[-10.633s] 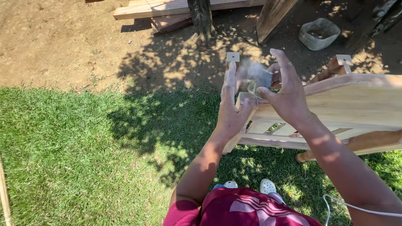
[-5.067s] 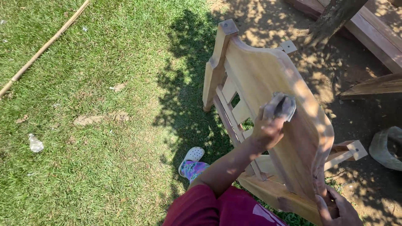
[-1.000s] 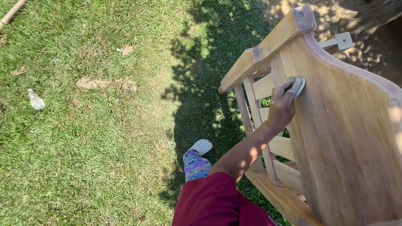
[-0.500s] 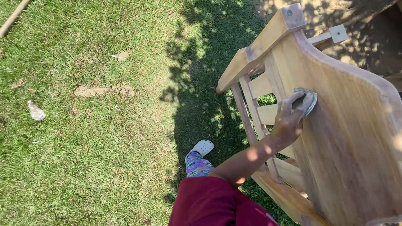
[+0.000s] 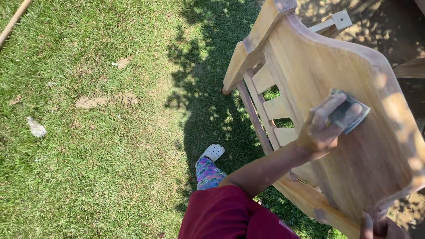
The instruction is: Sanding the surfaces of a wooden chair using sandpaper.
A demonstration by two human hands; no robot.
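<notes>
A bare wooden chair (image 5: pixel 310 66) lies tipped over on the grass, with its broad back panel facing up. My left hand (image 5: pixel 321 128) presses a grey sanding pad (image 5: pixel 349 110) flat against that panel near its middle, fingers curled over the pad. My right hand (image 5: pixel 372 225) shows only partly at the bottom right edge. It grips the chair's lower rim and its fingers are mostly cut off by the frame.
Sunlit grass (image 5: pixel 88 168) spreads to the left, with a small pale bottle (image 5: pixel 35 127) and dry leaves (image 5: pixel 106 99) on it. A wooden pole (image 5: pixel 13 22) crosses the top left corner. My foot in a white clog (image 5: pixel 212 152) stands beside the chair's slats.
My left hand has slid the sanding pad rightward and down across the chair's back panel. The view has shifted slightly toward the chair.
</notes>
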